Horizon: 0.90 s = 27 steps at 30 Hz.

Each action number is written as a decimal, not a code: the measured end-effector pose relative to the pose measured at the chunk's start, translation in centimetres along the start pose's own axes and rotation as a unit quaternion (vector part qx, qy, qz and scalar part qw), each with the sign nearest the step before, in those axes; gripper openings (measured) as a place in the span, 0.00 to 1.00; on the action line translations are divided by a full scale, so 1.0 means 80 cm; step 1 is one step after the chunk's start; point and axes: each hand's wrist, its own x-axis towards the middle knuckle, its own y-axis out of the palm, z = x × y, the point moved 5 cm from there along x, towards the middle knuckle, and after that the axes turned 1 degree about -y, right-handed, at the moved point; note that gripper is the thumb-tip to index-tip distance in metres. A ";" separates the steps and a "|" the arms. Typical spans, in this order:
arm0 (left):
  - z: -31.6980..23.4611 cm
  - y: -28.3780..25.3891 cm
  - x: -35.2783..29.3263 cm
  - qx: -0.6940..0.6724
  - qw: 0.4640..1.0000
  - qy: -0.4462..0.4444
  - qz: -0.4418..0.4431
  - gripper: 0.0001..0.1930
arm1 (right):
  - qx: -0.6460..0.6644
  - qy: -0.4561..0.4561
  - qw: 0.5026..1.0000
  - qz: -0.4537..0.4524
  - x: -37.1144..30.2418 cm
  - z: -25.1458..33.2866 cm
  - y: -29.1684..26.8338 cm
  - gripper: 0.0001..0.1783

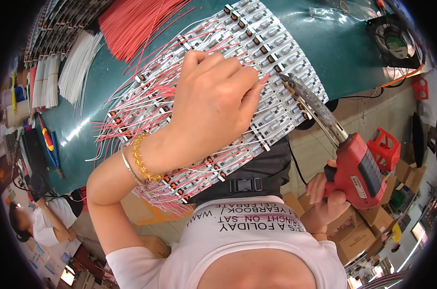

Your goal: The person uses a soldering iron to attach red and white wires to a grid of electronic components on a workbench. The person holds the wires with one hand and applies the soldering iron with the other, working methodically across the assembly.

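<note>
Pinched in my left hand (213, 98) is a red wire (264, 78), its end pointing right over a large panel of small circuit boards (257, 29). The left fist covers part of that panel. My right hand (327, 200) is wrapped round the handle of a red soldering gun (354, 168), whose long metal barrel reaches up and left. Its dark tip sits close to the end of the wire; whether they touch I cannot tell. Many red and white wires fan out from the boards toward the left. The panel's near side lies above my lap.
On the green table (319, 43) lie a bundle of red wires (136, 26) and white wires (81, 65). A screwdriver (46, 137) is at the left. A fan (394, 41) stands at the far right. A red stool (386, 147) and cardboard boxes (355, 241) are at the right.
</note>
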 end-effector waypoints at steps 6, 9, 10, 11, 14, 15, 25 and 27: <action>-0.003 -0.024 0.007 -0.025 0.995 0.062 -0.077 0.06 | -0.014 -0.005 1.000 -0.008 -0.006 -0.001 -0.013 0.45; -0.009 -0.020 0.003 -0.067 0.997 0.003 -0.024 0.04 | -0.001 0.003 1.000 -0.007 -0.008 -0.001 -0.018 0.45; -0.009 -0.016 0.002 -0.068 0.997 -0.017 0.011 0.04 | -0.001 0.003 1.000 -0.005 -0.009 0.000 -0.018 0.45; -0.007 -0.011 0.001 -0.070 0.996 -0.038 0.046 0.04 | -0.002 0.004 1.000 -0.004 -0.010 0.002 -0.017 0.46; -0.005 0.003 -0.004 -0.061 0.995 -0.061 0.052 0.05 | -0.009 0.004 1.000 -0.005 -0.013 0.002 -0.015 0.46; -0.007 0.005 -0.005 -0.047 0.997 -0.052 0.043 0.06 | -0.011 0.008 1.000 -0.008 -0.015 0.001 -0.014 0.46; -0.012 0.013 -0.009 0.008 1.000 0.002 -0.027 0.07 | -0.005 0.046 0.999 -0.018 -0.022 -0.008 -0.017 0.42; -0.012 0.014 -0.010 0.020 0.999 0.009 -0.023 0.07 | -0.009 0.047 0.999 -0.013 -0.020 -0.007 -0.015 0.41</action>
